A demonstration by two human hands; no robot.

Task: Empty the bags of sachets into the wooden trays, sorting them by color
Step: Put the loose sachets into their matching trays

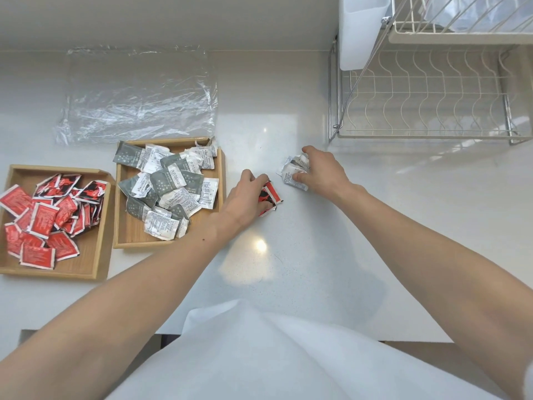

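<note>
Mid-tabletop (288, 116), the left hand (245, 194) closes its grip on a few red sachets (271, 196); just to the right, the right hand (323, 171) grips a bunch of grey-and-white sachets (292, 170). At left stand two wooden trays, the left tray (54, 168) holding a red pile (43, 220), the right tray (135, 233) a grey-and-white pile (168, 186). A flattened clear bag (138, 93) lies beyond them, and a wire dish rack (427, 93) stands far right.

You have one view: a wide-angle camera on your head, looking steeply down over your chest onto the desk (302, 255). It sits close; your forearms fill the lower frame, your left hand (245, 194) and right hand (323, 171) reach mid-frame, and the desk's far edge runs near the top.
</note>
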